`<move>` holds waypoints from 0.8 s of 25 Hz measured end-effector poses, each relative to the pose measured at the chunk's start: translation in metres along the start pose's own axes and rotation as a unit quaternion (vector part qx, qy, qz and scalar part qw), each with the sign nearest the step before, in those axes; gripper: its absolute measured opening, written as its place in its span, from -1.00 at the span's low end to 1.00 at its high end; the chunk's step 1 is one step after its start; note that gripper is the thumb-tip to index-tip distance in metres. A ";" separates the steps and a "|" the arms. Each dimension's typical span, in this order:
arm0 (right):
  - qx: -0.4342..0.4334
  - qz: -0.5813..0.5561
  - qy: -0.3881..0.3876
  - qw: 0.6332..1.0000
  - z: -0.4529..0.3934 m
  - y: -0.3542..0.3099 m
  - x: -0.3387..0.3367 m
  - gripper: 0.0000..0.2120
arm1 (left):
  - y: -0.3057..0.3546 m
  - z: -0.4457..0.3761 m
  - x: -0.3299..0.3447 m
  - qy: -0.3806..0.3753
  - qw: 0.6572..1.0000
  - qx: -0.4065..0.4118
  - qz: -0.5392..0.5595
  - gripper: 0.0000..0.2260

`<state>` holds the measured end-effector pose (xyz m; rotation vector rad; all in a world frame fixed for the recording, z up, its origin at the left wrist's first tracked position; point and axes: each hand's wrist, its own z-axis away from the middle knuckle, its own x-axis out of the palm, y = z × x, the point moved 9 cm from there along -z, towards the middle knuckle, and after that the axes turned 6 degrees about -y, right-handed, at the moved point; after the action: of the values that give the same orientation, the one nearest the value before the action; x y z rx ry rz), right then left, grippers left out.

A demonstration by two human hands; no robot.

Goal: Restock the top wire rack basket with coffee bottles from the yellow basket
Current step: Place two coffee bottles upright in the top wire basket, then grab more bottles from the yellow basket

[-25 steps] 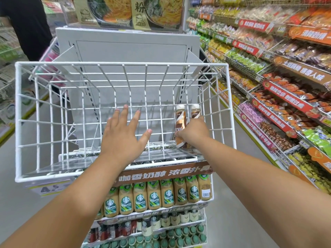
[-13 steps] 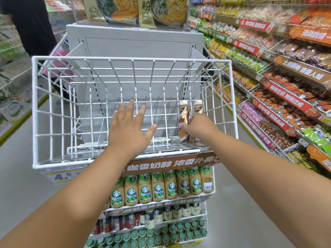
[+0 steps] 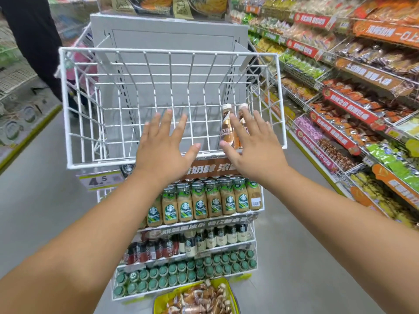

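Two coffee bottles [image 3: 227,126] stand upright in the lower right corner of the top wire basket [image 3: 168,51], centre frame; the yellow basket [image 3: 158,300], bottom centre, holds many more lying loose. Both my left hand [image 3: 163,150] and right hand [image 3: 251,148] are spread flat and hold nothing. I judge the bottles rigid, smooth, moderately heavy; best gripped round the waist below the cap.

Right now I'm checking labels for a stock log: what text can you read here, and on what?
"4.5": price tag under the top basket.
"CAFE": coffee bottle in that basket.
Starbucks logo: bottles one shelf down.
Shelf banners and aisle signs: Chinese, too blurred to read reliably.
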<state>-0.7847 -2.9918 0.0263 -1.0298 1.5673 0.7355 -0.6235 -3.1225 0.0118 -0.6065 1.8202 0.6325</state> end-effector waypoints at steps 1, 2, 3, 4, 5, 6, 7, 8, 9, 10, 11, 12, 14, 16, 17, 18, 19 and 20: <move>-0.006 0.000 0.008 1.000 0.010 -0.001 0.000 -0.27 | 0.003 0.010 -0.001 0.002 1.000 -0.002 -0.003 -0.27; -0.013 -0.001 0.012 1.000 0.020 -0.001 0.003 -0.26 | 0.006 0.022 -0.001 0.004 1.000 -0.005 -0.009 -0.27; -0.021 -0.004 0.013 1.000 0.031 0.000 0.007 -0.26 | 0.010 0.036 0.000 0.007 1.000 -0.007 -0.017 -0.28; -0.030 -0.005 0.012 0.999 0.043 0.002 0.014 -0.25 | 0.014 0.050 0.003 0.008 1.000 -0.010 -0.026 -0.28; -0.040 -0.006 0.011 0.999 0.055 0.004 0.022 -0.25 | 0.018 0.065 0.008 0.007 0.999 -0.016 -0.037 -0.29; -0.052 -0.008 0.009 0.999 0.067 0.006 0.032 -0.25 | 0.022 0.080 0.015 0.004 0.999 -0.024 -0.047 -0.29; -0.062 -0.010 0.007 0.998 0.079 0.008 0.042 -0.24 | 0.026 0.094 0.021 0.002 0.998 -0.033 -0.055 -0.29; -0.069 -0.015 0.003 0.998 0.092 0.011 0.053 -0.24 | 0.029 0.108 0.029 0.000 0.997 -0.044 -0.059 -0.29; -0.076 -0.023 -0.006 0.997 0.105 0.016 0.067 -0.24 | 0.033 0.124 0.040 -0.003 0.996 -0.058 -0.062 -0.29; -0.083 -0.028 -0.017 0.996 0.120 0.021 0.083 -0.24 | 0.037 0.141 0.053 -0.008 0.995 -0.070 -0.065 -0.29; -0.089 -0.028 -0.029 0.995 0.135 0.026 0.101 -0.24 | 0.042 0.158 0.069 -0.018 0.994 -0.079 -0.067 -0.29; -0.095 -0.027 -0.039 0.994 0.149 0.030 0.119 -0.23 | 0.045 0.175 0.087 -0.028 0.993 -0.087 -0.069 -0.29; -0.106 -0.027 -0.072 0.991 0.176 0.035 0.162 -0.22 | 0.049 0.208 0.128 -0.043 0.993 -0.096 -0.061 -0.31; -0.116 -0.033 -0.105 0.987 0.201 0.038 0.206 -0.22 | 0.051 0.241 0.167 -0.033 0.995 -0.086 -0.035 -0.33; -0.121 -0.041 -0.122 0.984 0.214 0.038 0.228 -0.23 | 0.049 0.256 0.187 -0.040 0.995 -0.084 -0.030 -0.34; -0.127 -0.049 -0.145 0.980 0.228 0.036 0.256 -0.24 | 0.045 0.273 0.217 -0.066 0.994 -0.085 -0.033 -0.33; -0.131 -0.055 -0.167 0.976 0.243 0.032 0.285 -0.24 | 0.039 0.291 0.248 -0.100 0.990 -0.091 -0.037 -0.31; -0.135 -0.061 -0.185 0.972 0.257 0.027 0.314 -0.23 | 0.032 0.311 0.279 -0.127 0.986 -0.099 -0.032 -0.30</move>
<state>-0.7146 -2.8322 -0.3411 -1.1002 1.0948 1.0103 -0.5199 -2.9189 -0.3388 -0.6805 1.5057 0.8149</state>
